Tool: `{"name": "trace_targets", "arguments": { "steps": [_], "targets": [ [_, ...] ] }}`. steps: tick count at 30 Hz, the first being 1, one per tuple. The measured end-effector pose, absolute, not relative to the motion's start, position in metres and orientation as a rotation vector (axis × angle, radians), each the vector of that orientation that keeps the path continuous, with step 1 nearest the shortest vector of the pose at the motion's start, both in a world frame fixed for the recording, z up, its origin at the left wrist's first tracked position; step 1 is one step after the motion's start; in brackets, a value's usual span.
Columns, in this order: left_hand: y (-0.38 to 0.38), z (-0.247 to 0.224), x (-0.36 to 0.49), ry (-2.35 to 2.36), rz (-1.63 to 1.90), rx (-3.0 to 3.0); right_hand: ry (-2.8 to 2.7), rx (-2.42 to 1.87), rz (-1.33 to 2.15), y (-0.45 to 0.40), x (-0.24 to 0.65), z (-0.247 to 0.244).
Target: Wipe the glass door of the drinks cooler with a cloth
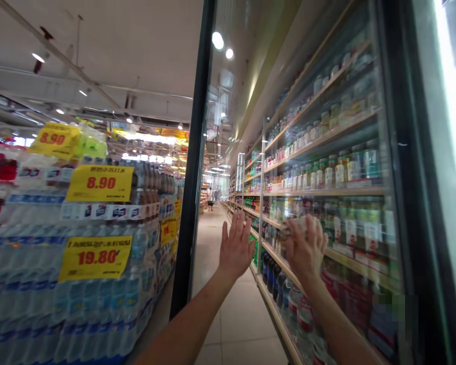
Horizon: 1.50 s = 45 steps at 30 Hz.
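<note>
A glass door [235, 96] with a dark frame stands in front of me. My left hand [235, 248] is raised at the glass with its fingers stretched and spread, holding nothing. Whether its palm touches the pane, I cannot tell. To its right, my right hand [309, 248] presses a crumpled pale cloth [290, 227] toward the glass. The fingers bend over the cloth and hide most of it. Both forearms reach up from the bottom of the view.
Shelves with bottles [338, 170] run along the right, seen through the pane. Stacked packs of bottled water [110, 309] with yellow price signs [100, 183] stand on the left. Between them a tiled aisle floor [243, 309] leads back toward a distant person [211, 202].
</note>
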State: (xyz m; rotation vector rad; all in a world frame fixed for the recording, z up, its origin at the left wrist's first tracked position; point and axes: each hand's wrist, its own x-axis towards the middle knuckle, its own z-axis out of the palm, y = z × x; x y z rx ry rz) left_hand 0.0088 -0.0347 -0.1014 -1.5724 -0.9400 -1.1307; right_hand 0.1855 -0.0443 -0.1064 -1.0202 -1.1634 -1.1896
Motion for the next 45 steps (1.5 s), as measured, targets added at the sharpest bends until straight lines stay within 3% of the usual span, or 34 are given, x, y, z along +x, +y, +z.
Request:
{"name": "trace_targets", "arguments": {
  "steps": [3, 8, 12, 18, 22, 28, 33, 38, 43, 45],
  "targets": [
    [-0.035, -0.102, 0.008, -0.932, -1.135, -1.570, -0.995, -1.025, -1.124, -0.043, 0.180, -0.097],
    [-0.035, -0.102, 0.004, -0.913, -1.129, -1.592, -1.248, -1.029, -1.193, -0.044, 0.177, -0.096],
    [-0.034, -0.103, 0.002, -0.892, -1.118, -1.600, -0.951, -1.146, -1.065, -0.045, 0.192, -0.100],
    [-0.033, -0.105, 0.003, -0.892, -1.143, -1.595, -1.250, -1.023, -1.158, -0.039, 0.175, -0.112],
    [-0.034, -0.108, 0.004, -0.897, -1.154, -1.594, -0.999, -1.071, -1.077, -0.038, 0.167, -0.101],
    [-0.033, -0.110, -0.002, -0.868, -1.140, -1.627, -1.351, -0.941, -1.226, -0.035, 0.167, -0.078],
    [-0.033, -0.112, -0.006, -0.836, -1.138, -1.638, -1.061, -1.043, -1.125, -0.034, 0.185, -0.037],
    [-0.033, -0.112, -0.004, -0.866, -1.142, -1.635, -1.517, -0.869, -1.340, -0.039, 0.186, -0.046],
    [-0.034, -0.113, -0.002, -0.880, -1.138, -1.620, -1.076, -0.973, -1.172, -0.035, 0.201, -0.043],
    [-0.035, -0.114, -0.002, -0.883, -1.140, -1.621, -1.206, -0.946, -1.214, -0.034, 0.202, -0.041]
  ]
}}
